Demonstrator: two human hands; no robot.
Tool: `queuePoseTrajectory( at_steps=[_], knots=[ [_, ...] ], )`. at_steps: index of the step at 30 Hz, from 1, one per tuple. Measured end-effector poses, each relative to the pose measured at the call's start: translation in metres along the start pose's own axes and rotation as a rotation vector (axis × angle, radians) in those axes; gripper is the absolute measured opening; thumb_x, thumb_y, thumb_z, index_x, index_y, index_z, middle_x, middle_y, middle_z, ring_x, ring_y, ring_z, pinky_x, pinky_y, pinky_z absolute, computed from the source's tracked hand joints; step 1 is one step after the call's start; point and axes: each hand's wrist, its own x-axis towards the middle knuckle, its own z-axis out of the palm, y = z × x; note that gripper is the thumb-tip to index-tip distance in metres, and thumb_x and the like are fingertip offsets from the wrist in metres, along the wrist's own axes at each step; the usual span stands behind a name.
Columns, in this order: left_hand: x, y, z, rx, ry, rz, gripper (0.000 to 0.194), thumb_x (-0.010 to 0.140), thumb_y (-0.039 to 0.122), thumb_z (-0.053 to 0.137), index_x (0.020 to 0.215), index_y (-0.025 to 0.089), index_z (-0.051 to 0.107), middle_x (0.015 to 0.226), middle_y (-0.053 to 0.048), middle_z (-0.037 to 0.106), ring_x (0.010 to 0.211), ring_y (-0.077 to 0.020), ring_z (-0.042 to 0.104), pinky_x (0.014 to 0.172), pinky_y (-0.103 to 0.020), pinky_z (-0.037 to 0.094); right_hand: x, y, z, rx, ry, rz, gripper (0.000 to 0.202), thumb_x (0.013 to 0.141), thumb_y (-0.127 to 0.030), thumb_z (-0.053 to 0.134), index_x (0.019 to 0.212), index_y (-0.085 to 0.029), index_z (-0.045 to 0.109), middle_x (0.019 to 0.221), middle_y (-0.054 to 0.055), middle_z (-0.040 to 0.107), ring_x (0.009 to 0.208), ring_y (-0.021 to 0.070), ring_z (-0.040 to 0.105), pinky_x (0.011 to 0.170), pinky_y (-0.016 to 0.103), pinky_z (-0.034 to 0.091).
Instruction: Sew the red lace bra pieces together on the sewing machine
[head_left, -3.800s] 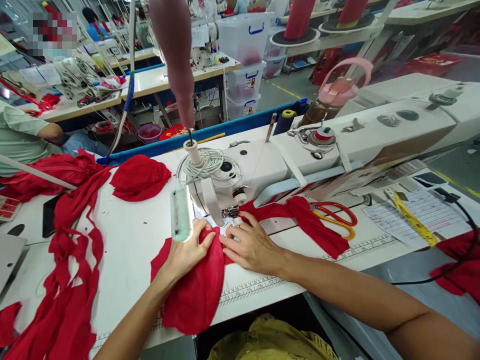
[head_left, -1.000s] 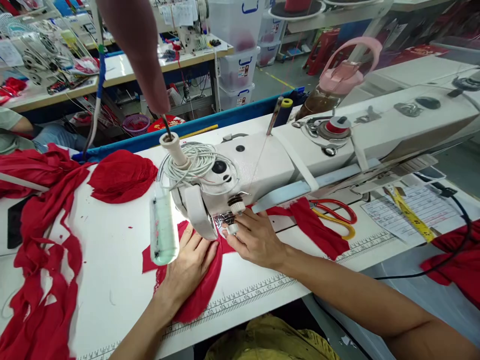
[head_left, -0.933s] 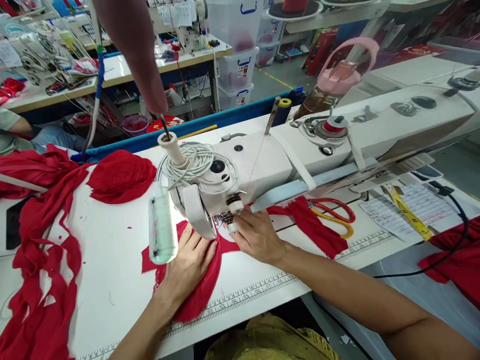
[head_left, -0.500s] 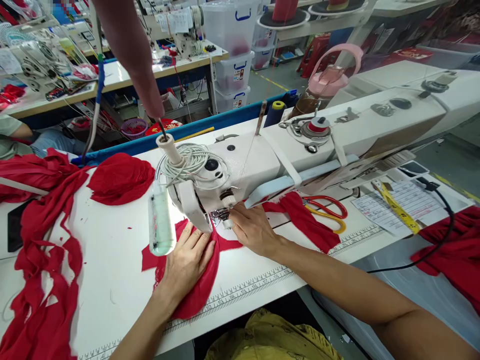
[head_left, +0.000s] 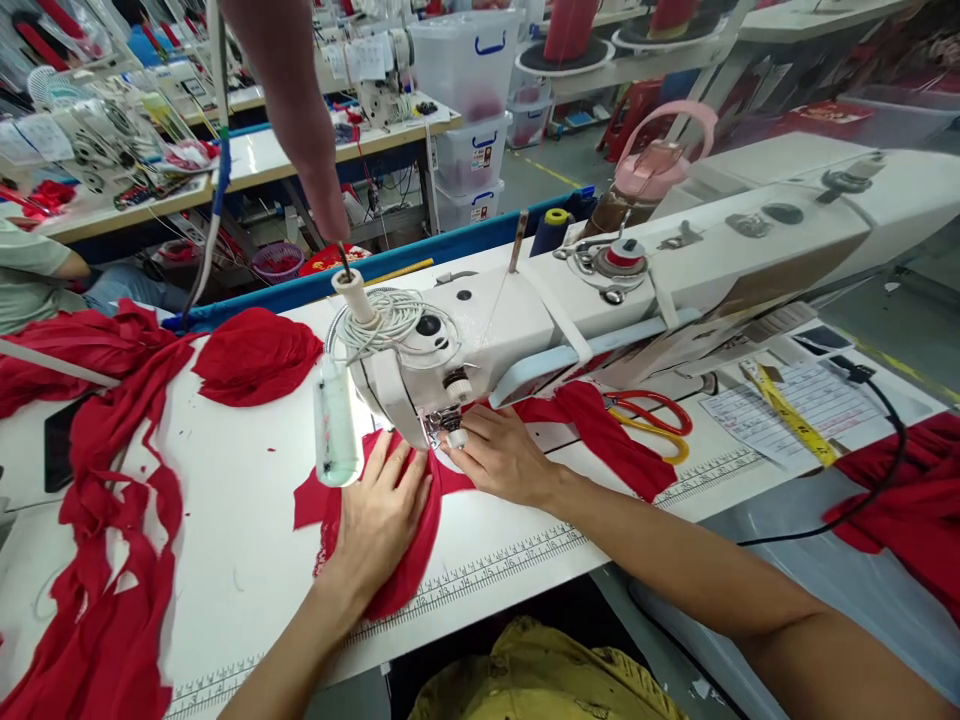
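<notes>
Under the head of a white sewing machine [head_left: 480,330] lies a piece of red fabric [head_left: 409,575] with a lace edge at its left. My left hand [head_left: 382,510] rests on this fabric, palm down with fingers spread, just left of the presser foot [head_left: 444,425]. My right hand [head_left: 502,455] is close by the foot on its right side, fingers bent and drawn together at the fabric; its fingertips are partly hidden behind the machine parts. A red fabric strip [head_left: 600,435] runs right from behind this hand.
Scissors [head_left: 652,420] with red and yellow handles lie to the right, near a paper sheet [head_left: 787,415] and yellow tape measure [head_left: 787,410]. Red cloth heaps [head_left: 255,355] and long red strips [head_left: 120,510] lie left, over a dark phone [head_left: 64,445]. A person's sleeve [head_left: 30,265] shows far left.
The view has shifted slightly, so the left side appears farther right. My left hand remains flat on the fabric; my right fingertips have come slightly forward beside the presser foot.
</notes>
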Motion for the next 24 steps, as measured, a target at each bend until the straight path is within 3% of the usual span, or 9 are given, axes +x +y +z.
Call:
queuePoseTrajectory(
  at_steps=[2, 5, 8, 10, 12, 17, 20, 24],
  knots=[
    [-0.008, 0.015, -0.01, -0.009, -0.027, -0.029, 0.027, 0.096, 0.027, 0.053, 0.115, 0.015, 0.067, 0.115, -0.016, 0.071, 0.105, -0.0312, 0.064, 0.094, -0.055, 0.049, 0.0, -0.003, -0.007, -0.018, -0.033, -0.089, 0.017, 0.098, -0.02, 0.054, 0.086, -0.017, 0.065, 0.082, 0.004, 0.063, 0.081, 0.018, 0.053, 0.081, 0.035, 0.031],
    [-0.025, 0.04, -0.016, -0.078, -0.077, -0.126, 0.04, 0.091, 0.039, 0.058, 0.118, 0.01, 0.062, 0.1, -0.017, 0.066, 0.089, -0.0289, 0.062, 0.076, -0.044, 0.054, -0.002, -0.01, -0.018, -0.015, -0.185, -0.237, 0.018, 0.097, -0.019, 0.053, 0.084, -0.019, 0.064, 0.08, 0.001, 0.061, 0.079, 0.0171, 0.05, 0.094, 0.037, 0.032],
    [-0.04, 0.051, -0.01, -0.051, 0.004, -0.253, 0.032, 0.089, 0.019, 0.052, 0.119, 0.009, 0.058, 0.101, -0.016, 0.063, 0.088, -0.0273, 0.06, 0.074, -0.04, 0.054, -0.007, -0.014, -0.023, -0.006, -0.282, -0.317, 0.021, 0.099, -0.024, 0.051, 0.083, -0.019, 0.062, 0.077, 0.0, 0.059, 0.074, 0.0155, 0.048, 0.097, 0.038, 0.031],
    [-0.043, 0.047, -0.004, -0.052, 0.067, -0.291, 0.03, 0.087, 0.005, 0.045, 0.111, 0.015, 0.059, 0.098, -0.012, 0.063, 0.087, -0.0247, 0.059, 0.074, -0.037, 0.052, -0.01, -0.013, -0.021, -0.013, -0.293, -0.34, 0.019, 0.1, -0.029, 0.053, 0.088, -0.018, 0.063, 0.08, 0.0, 0.06, 0.075, 0.0159, 0.049, 0.097, 0.038, 0.031],
    [-0.038, 0.035, -0.001, -0.14, 0.113, -0.32, 0.028, 0.087, 0.0, 0.039, 0.099, 0.019, 0.057, 0.087, -0.007, 0.061, 0.081, -0.022, 0.058, 0.07, -0.034, 0.05, -0.011, -0.01, -0.017, -0.003, -0.292, -0.352, 0.018, 0.099, -0.032, 0.055, 0.091, -0.018, 0.064, 0.083, 0.001, 0.062, 0.077, 0.0166, 0.05, 0.097, 0.039, 0.031],
    [-0.013, 0.005, -0.004, -0.307, 0.205, -0.4, 0.02, 0.094, 0.009, 0.036, 0.098, 0.02, 0.052, 0.085, -0.004, 0.057, 0.078, -0.0198, 0.057, 0.071, -0.033, 0.049, -0.01, -0.007, -0.008, 0.106, -0.245, -0.327, 0.021, 0.097, -0.03, 0.055, 0.082, -0.017, 0.061, 0.091, 0.002, 0.065, 0.084, 0.0169, 0.054, 0.097, 0.039, 0.03],
    [-0.006, 0.002, -0.005, -0.229, 0.165, -0.323, 0.017, 0.092, 0.019, 0.051, 0.108, 0.017, 0.055, 0.089, -0.006, 0.059, 0.082, -0.0219, 0.057, 0.074, -0.035, 0.048, -0.013, -0.01, -0.007, 0.156, -0.219, -0.3, 0.017, 0.095, -0.03, 0.058, 0.084, -0.017, 0.06, 0.092, 0.002, 0.067, 0.086, 0.0168, 0.055, 0.101, 0.04, 0.029],
    [-0.009, 0.006, -0.003, -0.011, 0.101, -0.118, 0.021, 0.091, 0.01, 0.051, 0.103, 0.019, 0.065, 0.069, -0.001, 0.053, 0.068, -0.02, 0.049, 0.063, -0.034, 0.038, -0.017, -0.014, -0.01, 0.198, -0.231, -0.315, 0.017, 0.095, -0.033, 0.058, 0.091, -0.016, 0.062, 0.098, 0.003, 0.069, 0.089, 0.0179, 0.057, 0.104, 0.042, 0.028]
  ],
)
